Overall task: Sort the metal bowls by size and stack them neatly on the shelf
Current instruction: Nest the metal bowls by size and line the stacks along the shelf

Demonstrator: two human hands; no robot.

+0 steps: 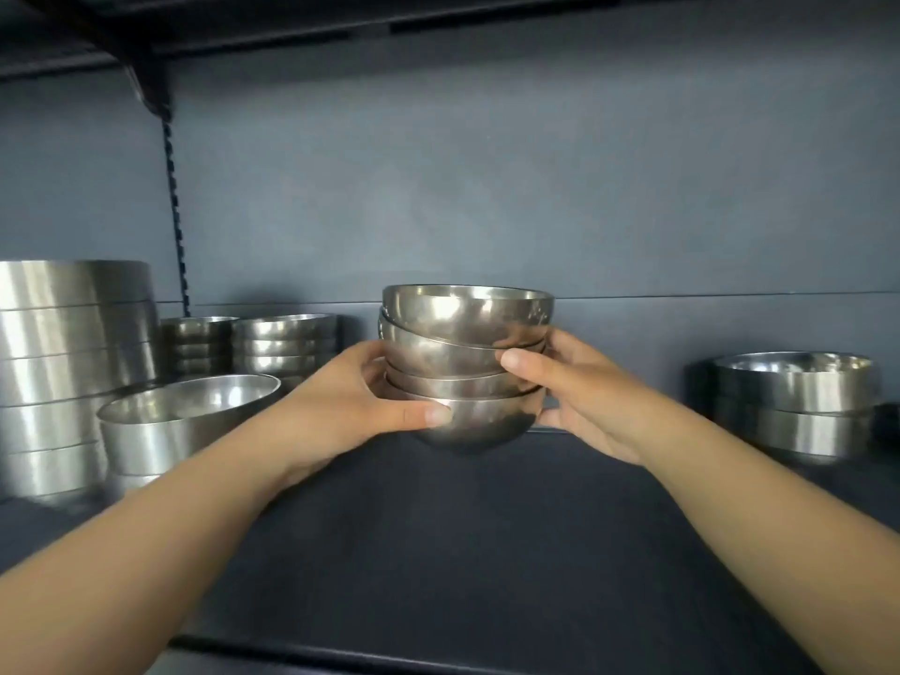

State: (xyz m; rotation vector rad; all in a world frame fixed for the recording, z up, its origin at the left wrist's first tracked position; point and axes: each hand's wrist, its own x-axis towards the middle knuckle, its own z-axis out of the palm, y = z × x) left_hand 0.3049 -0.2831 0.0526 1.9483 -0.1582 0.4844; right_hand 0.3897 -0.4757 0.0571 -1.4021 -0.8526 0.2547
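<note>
silver bowls [466,367], dark blue-grey shelf [438,528]

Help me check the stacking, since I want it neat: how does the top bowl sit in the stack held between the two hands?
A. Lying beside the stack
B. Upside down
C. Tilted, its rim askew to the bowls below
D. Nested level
C: the top bowl sits tilted in the stack of round bowls, held by the left hand and right hand.

left tall stack [63,372] cropped, fingers [550,419] behind bowls [465,367]
</note>
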